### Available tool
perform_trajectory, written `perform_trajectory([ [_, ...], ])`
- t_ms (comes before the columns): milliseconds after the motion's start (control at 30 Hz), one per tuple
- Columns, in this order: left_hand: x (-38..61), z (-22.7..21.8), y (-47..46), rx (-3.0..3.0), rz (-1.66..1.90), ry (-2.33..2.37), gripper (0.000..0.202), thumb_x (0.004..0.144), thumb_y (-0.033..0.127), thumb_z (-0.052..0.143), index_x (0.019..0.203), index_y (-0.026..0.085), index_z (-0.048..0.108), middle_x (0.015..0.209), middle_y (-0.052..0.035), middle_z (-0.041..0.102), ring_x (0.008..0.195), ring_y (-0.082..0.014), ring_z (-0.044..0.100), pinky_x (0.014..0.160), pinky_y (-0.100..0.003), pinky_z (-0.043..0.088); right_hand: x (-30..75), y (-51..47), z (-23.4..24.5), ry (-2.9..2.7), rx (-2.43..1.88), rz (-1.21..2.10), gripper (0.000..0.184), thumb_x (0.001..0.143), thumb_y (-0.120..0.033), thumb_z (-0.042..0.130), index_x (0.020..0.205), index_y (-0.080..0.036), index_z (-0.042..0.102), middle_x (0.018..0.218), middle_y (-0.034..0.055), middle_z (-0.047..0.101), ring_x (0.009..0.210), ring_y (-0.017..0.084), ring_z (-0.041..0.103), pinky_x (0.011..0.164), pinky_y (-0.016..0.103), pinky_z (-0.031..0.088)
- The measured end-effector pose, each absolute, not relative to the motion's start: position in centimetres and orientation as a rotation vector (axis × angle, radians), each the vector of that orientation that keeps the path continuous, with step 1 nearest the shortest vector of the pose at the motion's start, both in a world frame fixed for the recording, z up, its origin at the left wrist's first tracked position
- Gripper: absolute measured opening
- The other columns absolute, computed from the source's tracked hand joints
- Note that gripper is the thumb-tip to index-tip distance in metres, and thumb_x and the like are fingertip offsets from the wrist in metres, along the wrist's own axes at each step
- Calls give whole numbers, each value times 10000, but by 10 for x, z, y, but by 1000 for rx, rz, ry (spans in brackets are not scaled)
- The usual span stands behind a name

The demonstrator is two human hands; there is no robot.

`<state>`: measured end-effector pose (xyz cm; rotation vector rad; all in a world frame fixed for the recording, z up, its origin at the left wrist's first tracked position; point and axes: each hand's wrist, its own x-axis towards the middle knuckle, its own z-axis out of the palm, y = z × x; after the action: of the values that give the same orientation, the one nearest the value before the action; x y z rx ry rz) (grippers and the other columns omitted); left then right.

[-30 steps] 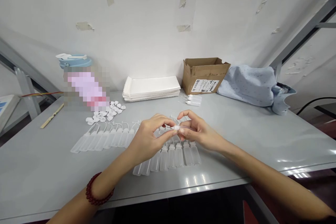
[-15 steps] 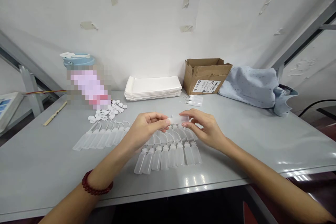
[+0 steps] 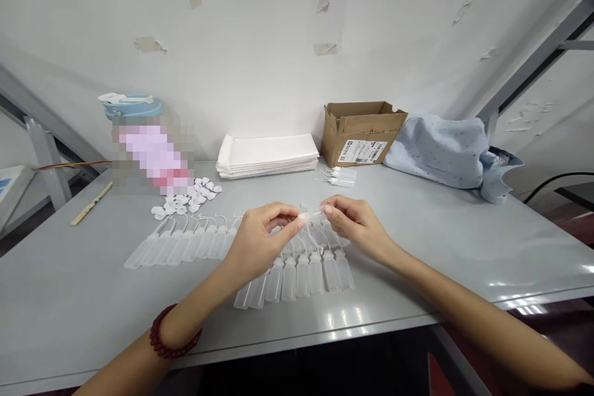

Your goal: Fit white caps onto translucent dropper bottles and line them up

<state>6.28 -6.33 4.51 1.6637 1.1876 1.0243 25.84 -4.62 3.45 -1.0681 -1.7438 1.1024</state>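
Observation:
My left hand (image 3: 273, 235) is closed around a small translucent plastic bottle (image 3: 304, 216), mostly hidden by the fingers, with its white neck end showing. My right hand (image 3: 355, 219) pinches a small clear-and-white piece (image 3: 321, 210) right beside that neck; whether the two parts touch I cannot tell. Below the hands, similar bottles with strapped caps (image 3: 302, 275) lie side by side on the grey table, a second row behind them partly covered. Another row of such bottles (image 3: 185, 244) lies to the left of my left hand.
Loose white caps (image 3: 185, 198) lie in a pile at the left. A stack of white trays (image 3: 269, 154) and an open cardboard box (image 3: 364, 133) stand by the wall. Several needle-tipped bottles (image 3: 342, 177) lie before the box. A blue cloth (image 3: 436, 151) is at the right.
The bottle that lay sideways between both hands is now mostly hidden at my left hand. My right fingers have closed from a wider grip into a pinch on a small piece.

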Motion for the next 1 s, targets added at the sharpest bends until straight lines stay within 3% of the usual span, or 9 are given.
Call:
perform_trajectory([
  [133, 63, 41, -65, 1917, 1053, 1182, 149, 847, 281, 565, 854, 176, 671, 845, -45, 683, 804, -178, 620, 736, -289, 501, 257, -44, 35, -1574, -1105, 1446, 405, 835, -521, 530, 624, -192, 422, 458, -83, 332, 406, 59, 265, 384, 203, 243],
  [433, 62, 43, -66, 2210, 1167, 1075, 123, 869, 191, 523, 891, 156, 638, 835, -61, 659, 761, -156, 589, 706, -280, 470, 258, -40, 30, -1438, -1046, 1819, 452, 847, -550, 506, 592, -188, 418, 431, -120, 197, 341, 37, 184, 327, 185, 164],
  [567, 62, 48, -64, 1853, 1101, 1165, 142, 822, 273, 595, 894, 169, 659, 857, -52, 680, 785, -175, 623, 718, -287, 499, 258, -42, 37, -1618, -1048, 1573, 434, 875, -529, 472, 648, -161, 500, 474, -95, 263, 387, 55, 285, 385, 203, 251],
  [700, 59, 53, -61, 1522, 1010, 1182, 211, 779, 341, 637, 848, 144, 666, 761, -40, 679, 729, -176, 640, 697, -296, 514, 259, -46, 37, -1921, -987, 974, 269, 876, -420, 532, 907, -161, 597, 658, 3, 537, 585, 119, 488, 515, 240, 414],
  [800, 58, 53, -58, 1411, 979, 1130, 222, 782, 351, 636, 812, 134, 668, 692, -31, 664, 665, -156, 627, 701, -304, 515, 260, -47, 31, -2050, -877, 578, 222, 885, -343, 536, 1022, -180, 601, 779, 46, 580, 665, 149, 512, 594, 277, 454],
  [900, 57, 54, -57, 1404, 944, 1087, 202, 769, 330, 658, 813, 134, 677, 692, -26, 662, 614, -137, 612, 662, -288, 520, 261, -48, 28, -2066, -863, 514, 197, 909, -312, 497, 974, -168, 615, 704, 23, 545, 596, 133, 468, 582, 275, 421],
  [1000, 57, 53, -60, 1503, 940, 1101, 181, 763, 309, 668, 827, 141, 683, 669, -13, 646, 608, -138, 614, 624, -271, 518, 260, -49, 28, -2000, -914, 722, 218, 902, -326, 505, 890, -148, 631, 685, 14, 543, 568, 112, 437, 547, 256, 372],
])
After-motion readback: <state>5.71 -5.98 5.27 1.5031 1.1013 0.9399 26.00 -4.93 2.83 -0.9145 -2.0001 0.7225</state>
